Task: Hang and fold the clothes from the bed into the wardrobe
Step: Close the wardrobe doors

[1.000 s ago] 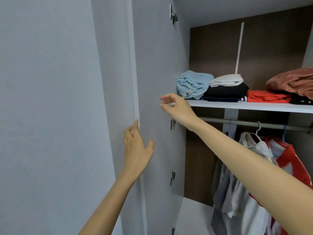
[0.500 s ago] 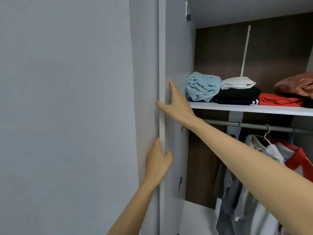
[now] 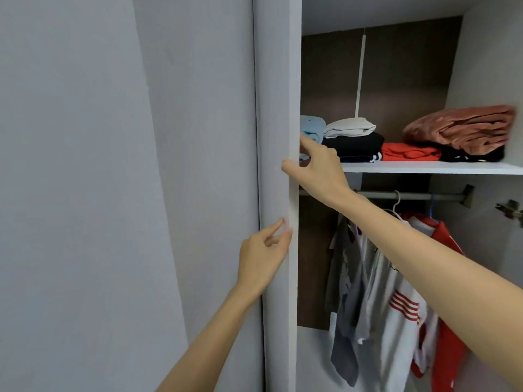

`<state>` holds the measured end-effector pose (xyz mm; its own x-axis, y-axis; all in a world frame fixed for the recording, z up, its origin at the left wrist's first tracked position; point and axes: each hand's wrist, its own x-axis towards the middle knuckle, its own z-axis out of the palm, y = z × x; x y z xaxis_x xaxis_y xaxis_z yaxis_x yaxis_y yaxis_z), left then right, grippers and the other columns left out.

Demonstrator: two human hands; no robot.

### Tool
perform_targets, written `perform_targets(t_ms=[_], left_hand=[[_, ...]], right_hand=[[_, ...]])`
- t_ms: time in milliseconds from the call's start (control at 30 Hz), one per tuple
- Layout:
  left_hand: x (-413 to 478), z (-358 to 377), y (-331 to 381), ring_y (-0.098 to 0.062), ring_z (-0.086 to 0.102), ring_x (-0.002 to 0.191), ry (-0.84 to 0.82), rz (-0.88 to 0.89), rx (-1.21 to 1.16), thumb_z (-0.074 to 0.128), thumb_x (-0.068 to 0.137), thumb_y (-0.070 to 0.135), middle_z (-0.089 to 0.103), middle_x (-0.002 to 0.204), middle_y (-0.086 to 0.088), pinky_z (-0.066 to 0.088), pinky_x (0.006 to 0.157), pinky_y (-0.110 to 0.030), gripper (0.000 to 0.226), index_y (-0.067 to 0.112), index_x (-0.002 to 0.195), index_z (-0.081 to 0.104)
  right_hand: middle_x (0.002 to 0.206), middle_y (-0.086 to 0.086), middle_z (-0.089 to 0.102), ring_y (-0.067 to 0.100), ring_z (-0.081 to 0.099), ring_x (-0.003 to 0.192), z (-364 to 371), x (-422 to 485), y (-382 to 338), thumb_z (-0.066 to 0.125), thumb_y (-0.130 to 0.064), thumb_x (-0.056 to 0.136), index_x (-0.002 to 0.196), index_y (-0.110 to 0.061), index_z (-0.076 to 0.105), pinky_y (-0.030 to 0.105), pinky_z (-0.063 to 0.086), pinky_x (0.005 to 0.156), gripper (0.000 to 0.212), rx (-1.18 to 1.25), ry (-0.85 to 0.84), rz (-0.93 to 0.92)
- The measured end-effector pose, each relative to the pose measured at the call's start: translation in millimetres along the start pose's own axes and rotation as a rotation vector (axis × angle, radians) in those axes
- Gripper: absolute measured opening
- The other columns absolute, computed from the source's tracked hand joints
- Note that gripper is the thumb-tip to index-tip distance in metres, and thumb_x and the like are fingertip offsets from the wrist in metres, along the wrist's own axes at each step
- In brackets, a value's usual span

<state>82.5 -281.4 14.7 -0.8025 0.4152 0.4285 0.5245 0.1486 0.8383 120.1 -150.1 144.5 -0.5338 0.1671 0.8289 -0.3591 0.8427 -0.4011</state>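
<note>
The grey wardrobe door [image 3: 276,108] stands edge-on in the middle of the view. My right hand [image 3: 319,171] grips its edge at shelf height, thumb on the front and fingers behind. Lower down, my left hand [image 3: 263,256] rests its fingertips on the door's front face near the edge. Inside, folded clothes lie on the white shelf [image 3: 430,167]: a light blue piece [image 3: 311,128], a white one [image 3: 349,127] on a black one [image 3: 353,147], a red one [image 3: 410,151] and a pink-brown bundle [image 3: 464,128]. Grey, white and red garments [image 3: 376,292] hang from the rail [image 3: 418,196].
A second grey door panel [image 3: 85,193] fills the left half of the view. The right door's inner side, with a metal hinge [image 3: 509,211], shows at the right edge. The wardrobe has a brown back wall [image 3: 402,75] and a white floor [image 3: 314,360] under the hanging clothes.
The door has swung from showing its inner face to nearly edge-on. My right hand moved onto its edge and gripped it; my left hand slid to the front face by the edge.
</note>
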Motion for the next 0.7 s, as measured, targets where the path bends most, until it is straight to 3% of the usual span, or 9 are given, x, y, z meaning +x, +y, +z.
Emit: perform_targets(t_ms=[67,100,200,300,400,533,633,700], left_hand=[[11,21,3,0.008,0.062,0.084,0.007,0.052,0.038,0.054,0.072,0.077,0.07,0.098,0.019,0.048,0.083,-0.014,0.064,0.052,0.131,0.048],[18,32,5,0.009,0.059,0.085,0.003,0.072,0.065,0.05,0.065,0.085,0.068,0.103,0.021,0.047,0.082,-0.016,0.074,0.056,0.132,0.044],[44,69,10,-0.002,0.047,0.12,-0.083,0.099,0.132,0.046,0.056,0.095,0.044,0.142,0.019,0.041,0.094,-0.029,0.093,0.061,0.139,0.021],[74,111,15,-0.014,0.013,0.146,-0.166,0.121,0.167,0.05,0.053,0.095,0.008,0.16,0.012,0.026,0.11,-0.041,0.106,0.063,0.139,-0.004],[105,154,15,-0.021,-0.005,0.148,-0.142,0.137,0.209,0.06,0.054,0.087,-0.018,0.158,0.01,0.02,0.113,-0.049,0.115,0.064,0.135,-0.019],[147,208,13,-0.027,-0.024,0.144,-0.085,0.1,0.205,0.069,0.053,0.079,-0.037,0.151,0.006,0.005,0.116,-0.056,0.131,0.057,0.133,-0.032],[172,239,8,-0.029,-0.034,0.139,-0.016,0.091,0.197,0.072,0.05,0.077,-0.045,0.147,0.004,-0.006,0.111,-0.061,0.139,0.053,0.133,-0.037],[184,256,3,-0.028,-0.037,0.138,0.032,0.081,0.172,0.071,0.047,0.077,-0.045,0.146,0.004,-0.011,0.109,-0.061,0.14,0.053,0.133,-0.036]], right_hand=[[0.103,-0.016,0.066,-0.005,0.061,0.085,-19,-5,17,0.058,-0.024,0.088,0.121,-0.019,0.061,0.008,0.047,0.069,0.033,-0.002,0.013,0.008],[0.105,-0.014,0.068,-0.003,0.062,0.086,-28,-7,27,0.057,-0.023,0.089,0.121,-0.016,0.062,0.01,0.047,0.07,0.033,0.0,0.023,0.015],[0.109,-0.009,0.07,0.001,0.066,0.091,-56,-10,59,0.057,-0.02,0.091,0.124,-0.013,0.061,0.016,0.053,0.074,0.034,0.019,0.075,0.029],[0.104,-0.013,0.069,-0.001,0.067,0.089,-82,-10,100,0.06,-0.021,0.091,0.124,-0.013,0.059,0.016,0.054,0.073,0.034,0.035,0.151,0.071],[0.089,-0.023,0.067,-0.005,0.067,0.08,-107,-3,145,0.064,-0.021,0.09,0.118,-0.014,0.062,0.015,0.054,0.069,0.028,0.03,0.209,0.124],[0.088,-0.016,0.07,0.006,0.07,0.079,-134,16,198,0.066,-0.025,0.089,0.114,-0.022,0.065,0.038,0.059,0.074,0.024,-0.003,0.175,0.172],[0.082,-0.011,0.073,0.011,0.069,0.076,-146,30,229,0.065,-0.024,0.089,0.108,-0.031,0.068,0.034,0.056,0.076,0.02,-0.039,0.142,0.135],[0.082,-0.01,0.073,0.02,0.067,0.075,-149,39,246,0.064,-0.024,0.09,0.112,-0.027,0.07,0.032,0.053,0.073,0.022,-0.082,0.106,0.108]])
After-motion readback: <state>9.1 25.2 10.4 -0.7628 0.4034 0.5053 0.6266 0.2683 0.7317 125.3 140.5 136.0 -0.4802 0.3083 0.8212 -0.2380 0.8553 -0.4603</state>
